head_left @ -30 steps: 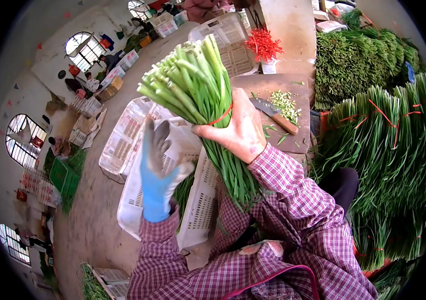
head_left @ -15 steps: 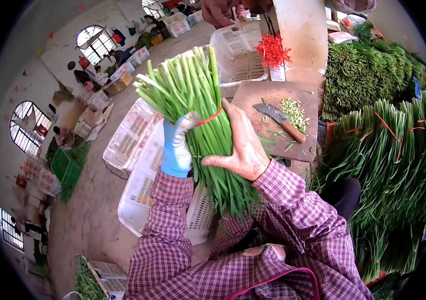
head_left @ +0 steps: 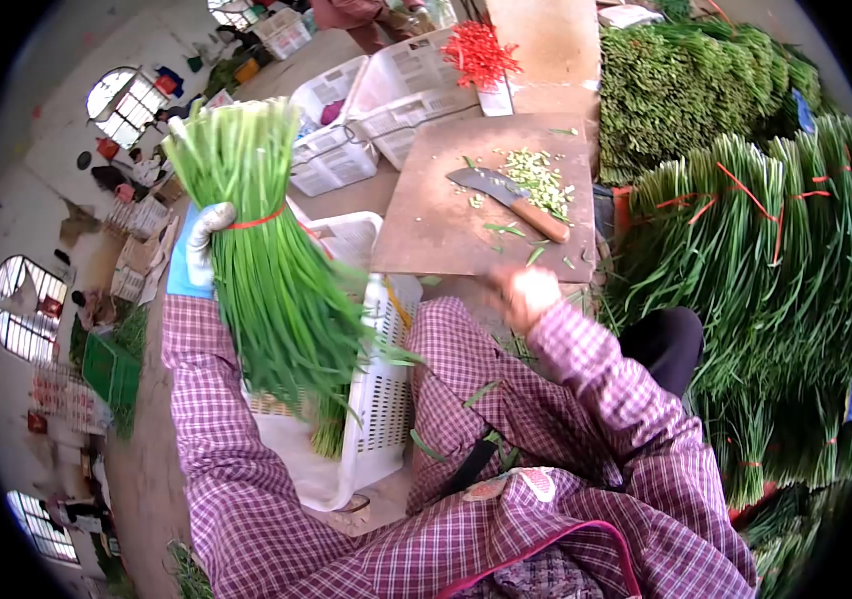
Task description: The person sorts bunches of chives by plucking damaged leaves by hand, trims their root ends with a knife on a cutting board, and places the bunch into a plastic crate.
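Note:
A thick bundle of garlic chives [head_left: 281, 270], tied with a red band, is upright at the left with its pale cut ends uppermost. Wearing a blue and white glove, my left hand [head_left: 204, 245] is closed around it near the band; part of the fingers is hidden behind the stalks. My bare right hand [head_left: 521, 295] is off the bundle, near the front edge of a brown board [head_left: 426, 220], and its fingers are smeared by motion. On the board lie a wooden-handled knife [head_left: 511, 203] and chopped pale stem bits [head_left: 538, 182].
Below the bundle stands a white slotted crate [head_left: 382, 424] with greens inside. More white crates [head_left: 336, 155] are behind, beside a bunch of red ties [head_left: 480, 54]. Stacked chive bundles [head_left: 746, 240] line the right side. Another person [head_left: 361, 15] stands at the back.
My left hand has carried the bundle leftward. My right hand has let go of it and moved down and right toward the board's front edge. The view has shifted too.

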`<state>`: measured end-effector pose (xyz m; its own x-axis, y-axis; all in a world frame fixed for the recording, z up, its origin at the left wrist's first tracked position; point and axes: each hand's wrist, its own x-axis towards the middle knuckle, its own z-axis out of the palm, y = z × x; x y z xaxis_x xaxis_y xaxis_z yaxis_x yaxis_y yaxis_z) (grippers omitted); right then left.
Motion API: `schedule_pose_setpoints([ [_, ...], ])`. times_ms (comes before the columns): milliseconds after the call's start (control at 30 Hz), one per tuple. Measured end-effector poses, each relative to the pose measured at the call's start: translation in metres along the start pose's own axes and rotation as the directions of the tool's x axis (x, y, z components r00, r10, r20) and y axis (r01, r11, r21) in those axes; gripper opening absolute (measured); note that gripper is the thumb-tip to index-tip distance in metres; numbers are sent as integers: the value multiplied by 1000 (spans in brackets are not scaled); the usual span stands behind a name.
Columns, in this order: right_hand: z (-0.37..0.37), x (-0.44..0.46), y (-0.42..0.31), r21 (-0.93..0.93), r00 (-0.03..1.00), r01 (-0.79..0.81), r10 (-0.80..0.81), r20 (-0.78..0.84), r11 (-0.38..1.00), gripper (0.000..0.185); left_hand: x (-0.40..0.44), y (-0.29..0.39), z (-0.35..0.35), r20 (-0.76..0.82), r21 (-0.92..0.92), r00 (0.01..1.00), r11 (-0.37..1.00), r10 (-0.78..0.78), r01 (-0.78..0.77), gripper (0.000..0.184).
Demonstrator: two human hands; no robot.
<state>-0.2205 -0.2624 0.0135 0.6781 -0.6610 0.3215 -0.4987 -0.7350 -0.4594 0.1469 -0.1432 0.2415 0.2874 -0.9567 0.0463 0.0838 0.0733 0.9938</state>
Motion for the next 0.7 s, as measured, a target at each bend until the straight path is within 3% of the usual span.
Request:
schedule_pose_setpoints([
  [33,-5,16,15,-45,990,-18,11,-139,999,36,12,-5,-8,18,85,1000,996,-5,3,56],
  [100,-27,47,34,-4,963,-197,193,-187,980,34,33,-9,21,140,487,990,872,-22,-49,68],
  [167,-26,66,59,-199,941,-330,304,-149,923,34,31,-5,87,173,582,964,811,-202,66,78],
  [200,-35,71,60,-200,914,-400,406,-8,895,37,53,-30,84,295,591,929,807,-222,5,78],
  [300,-13,79,79,-314,891,-434,453,-14,844,39,91,-84,106,419,565,809,816,-412,123,75],
  [400,-3,86,84,-356,897,-394,439,54,848,45,117,-129,124,495,503,762,853,-417,139,73],
  [433,-4,87,84,-370,897,-387,438,62,845,45,124,-137,133,468,551,738,814,-486,186,73],
  [500,-17,83,85,-317,904,-380,421,69,869,45,139,-152,137,438,599,705,766,-558,233,73],
  [567,-31,82,85,-81,860,-486,493,135,870,45,161,-173,135,392,837,678,547,-622,17,72],
  [600,-27,76,90,-66,878,-472,475,62,879,45,161,-165,142,389,884,680,459,-622,-86,71],
  [633,-25,68,99,-63,874,-477,481,69,877,45,168,-166,140,368,879,679,476,-635,-32,73],
  [700,-26,57,113,155,893,-443,450,-16,883,45,175,-166,133,437,741,696,667,-570,82,77],
])
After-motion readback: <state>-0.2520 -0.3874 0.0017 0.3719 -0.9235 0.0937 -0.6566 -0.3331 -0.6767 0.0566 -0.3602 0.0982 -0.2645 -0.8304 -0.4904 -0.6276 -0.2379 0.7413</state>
